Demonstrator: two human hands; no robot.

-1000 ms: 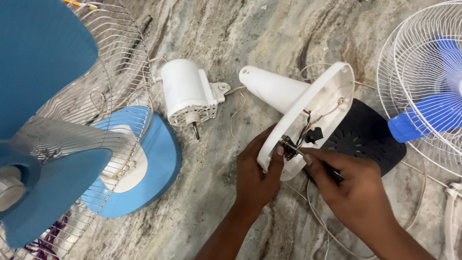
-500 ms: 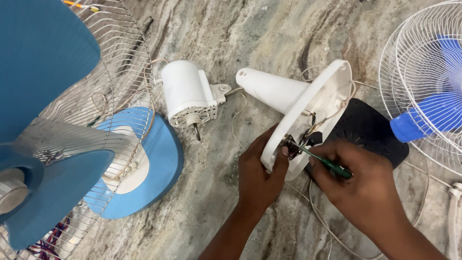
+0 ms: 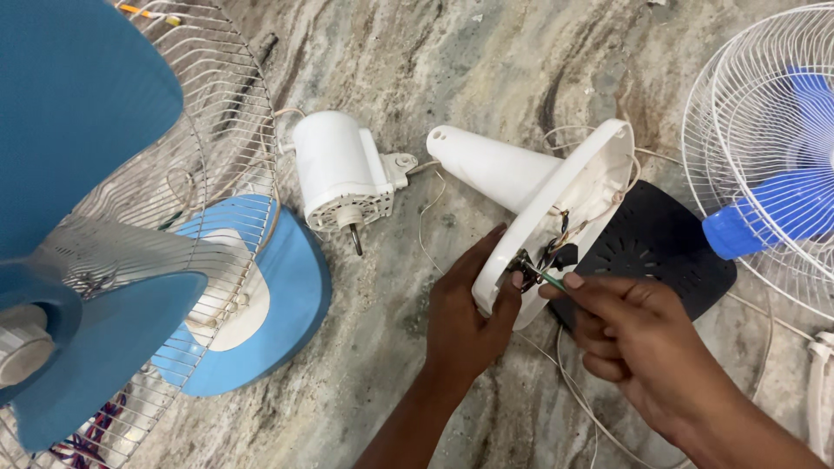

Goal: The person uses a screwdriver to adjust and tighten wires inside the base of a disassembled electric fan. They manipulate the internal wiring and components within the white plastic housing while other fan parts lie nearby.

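Your left hand (image 3: 465, 317) grips the rim of the white plastic cone-shaped fan base (image 3: 539, 200), which lies tipped on the marbled stone floor (image 3: 486, 69) with its open underside facing you. Your right hand (image 3: 647, 347) pinches a thin green-handled screwdriver (image 3: 549, 278), its long axis pointing left toward the wiring inside the base, just beside your left fingertips.

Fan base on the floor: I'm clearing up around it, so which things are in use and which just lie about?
In use: fan base, left hand, right hand, green tool.
Lying about: motor, black plate, blue blades, wire guard, caged fan.
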